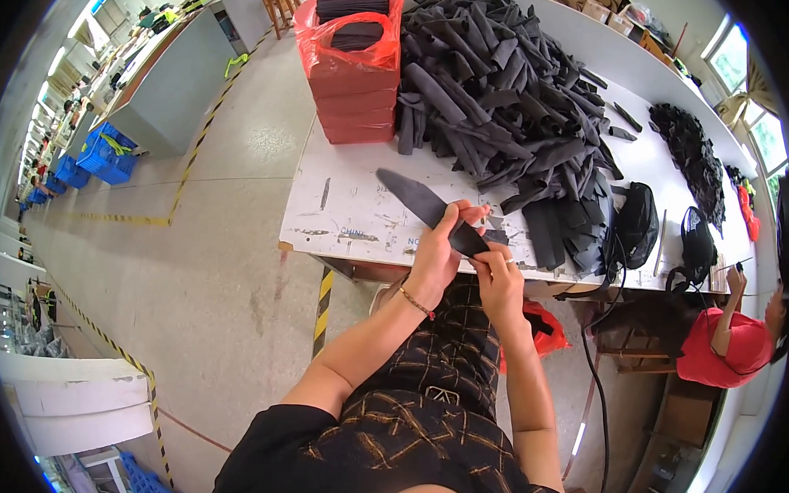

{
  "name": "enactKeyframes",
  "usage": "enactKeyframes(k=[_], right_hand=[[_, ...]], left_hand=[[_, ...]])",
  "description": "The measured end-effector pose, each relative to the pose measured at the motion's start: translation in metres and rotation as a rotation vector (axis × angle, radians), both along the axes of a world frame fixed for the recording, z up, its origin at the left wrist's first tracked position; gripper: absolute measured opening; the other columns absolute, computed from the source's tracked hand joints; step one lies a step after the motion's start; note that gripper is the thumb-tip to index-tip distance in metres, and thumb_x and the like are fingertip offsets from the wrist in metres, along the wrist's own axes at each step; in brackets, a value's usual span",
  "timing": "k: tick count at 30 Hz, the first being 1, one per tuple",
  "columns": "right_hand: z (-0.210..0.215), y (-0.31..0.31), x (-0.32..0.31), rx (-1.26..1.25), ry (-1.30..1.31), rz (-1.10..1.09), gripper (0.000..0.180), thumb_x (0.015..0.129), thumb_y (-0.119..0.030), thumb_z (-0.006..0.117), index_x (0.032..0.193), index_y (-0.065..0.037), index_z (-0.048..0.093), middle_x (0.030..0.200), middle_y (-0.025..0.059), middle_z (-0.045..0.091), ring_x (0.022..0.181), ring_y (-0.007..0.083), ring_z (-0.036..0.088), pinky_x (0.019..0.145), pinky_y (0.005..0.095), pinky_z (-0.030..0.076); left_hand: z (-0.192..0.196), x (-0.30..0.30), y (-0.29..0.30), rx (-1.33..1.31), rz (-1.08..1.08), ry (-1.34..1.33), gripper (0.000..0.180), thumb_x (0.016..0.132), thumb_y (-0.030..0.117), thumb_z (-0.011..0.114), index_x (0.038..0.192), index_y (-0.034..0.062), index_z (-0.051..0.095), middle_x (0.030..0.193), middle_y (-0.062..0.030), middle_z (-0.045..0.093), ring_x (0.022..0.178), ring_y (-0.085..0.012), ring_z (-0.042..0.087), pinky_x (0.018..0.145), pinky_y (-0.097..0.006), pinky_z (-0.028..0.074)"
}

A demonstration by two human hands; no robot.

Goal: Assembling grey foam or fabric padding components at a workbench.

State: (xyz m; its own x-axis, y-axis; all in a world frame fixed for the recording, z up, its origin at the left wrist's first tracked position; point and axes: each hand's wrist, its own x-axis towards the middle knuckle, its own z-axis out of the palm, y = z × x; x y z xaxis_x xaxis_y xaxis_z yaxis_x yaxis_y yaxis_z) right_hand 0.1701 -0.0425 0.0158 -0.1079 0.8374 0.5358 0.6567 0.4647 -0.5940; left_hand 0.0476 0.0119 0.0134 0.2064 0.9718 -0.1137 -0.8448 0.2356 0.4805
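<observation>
Head view shows both hands raised just over the near edge of the white table (350, 205), sharing one long dark grey fabric strip (428, 206). Left hand (438, 249) is closed around the strip's lower part, fingers curled over its top edge, and most of the strip juts up and to the left beyond that hand, its rounded tip hanging above the table. Right hand (497, 273) sits just below and to the right, its fingertips pinched together on the strip's near end, touching the left hand's fingers. Behind the hands a large heap of similar dark strips (511, 103) covers the table, with a stack wrapped in a red plastic bag (353, 65) at its left. At the far right, a person in a red top (728, 348) sits by the table.
</observation>
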Motion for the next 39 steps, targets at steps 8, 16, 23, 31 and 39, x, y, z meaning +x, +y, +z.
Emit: enactKeyframes(k=[8,16,23,31,39], right_hand=[[0.013,-0.005,0.007,0.075,-0.049,0.013,0.017,0.078,-0.001,0.072,0.089,-0.001,0.059,0.094,0.0150,0.061,0.077,0.0342,0.062,0.064,0.0404,0.052],[0.003,0.010,-0.007,0.137,-0.016,0.077,0.017,0.076,0.003,0.070,0.088,-0.001,0.059,0.091,0.0148,0.061,0.077,0.0337,0.062,0.063,0.0406,0.051],[-0.001,0.003,-0.003,0.016,0.030,0.091,0.013,0.077,0.003,0.069,0.084,-0.001,0.059,0.088,0.0147,0.061,0.073,0.0340,0.061,0.061,0.0405,0.050],[0.002,0.004,-0.006,0.029,0.068,0.084,0.014,0.077,0.003,0.070,0.084,-0.001,0.059,0.088,0.0145,0.062,0.070,0.0327,0.060,0.059,0.0384,0.049],[0.006,0.009,-0.008,0.045,0.036,0.098,0.013,0.077,0.001,0.071,0.084,-0.001,0.059,0.089,0.0144,0.063,0.066,0.0308,0.060,0.057,0.0368,0.049]], left_hand=[[0.012,-0.010,0.003,0.047,0.013,-0.050,0.023,0.098,0.025,0.054,0.109,0.0051,0.056,0.094,-0.0074,0.069,0.119,-0.0267,0.055,0.095,-0.041,0.047],[-0.005,0.010,-0.019,0.008,-0.005,-0.097,0.026,0.100,0.026,0.050,0.106,0.0022,0.057,0.095,-0.0094,0.068,0.117,-0.0238,0.056,0.095,-0.032,0.044],[0.013,-0.017,-0.006,-0.073,0.075,-0.005,0.032,0.099,0.026,0.052,0.113,-0.0019,0.054,0.099,-0.0129,0.067,0.104,-0.0267,0.063,0.094,-0.039,0.048],[0.005,-0.005,-0.008,0.016,0.216,-0.057,0.033,0.098,0.029,0.053,0.108,-0.0022,0.054,0.094,-0.0126,0.066,0.097,-0.0287,0.064,0.094,-0.040,0.048],[0.004,-0.003,-0.009,-0.019,0.205,-0.097,0.034,0.097,0.031,0.055,0.107,-0.0013,0.054,0.091,-0.0092,0.065,0.095,-0.0260,0.065,0.093,-0.037,0.049]])
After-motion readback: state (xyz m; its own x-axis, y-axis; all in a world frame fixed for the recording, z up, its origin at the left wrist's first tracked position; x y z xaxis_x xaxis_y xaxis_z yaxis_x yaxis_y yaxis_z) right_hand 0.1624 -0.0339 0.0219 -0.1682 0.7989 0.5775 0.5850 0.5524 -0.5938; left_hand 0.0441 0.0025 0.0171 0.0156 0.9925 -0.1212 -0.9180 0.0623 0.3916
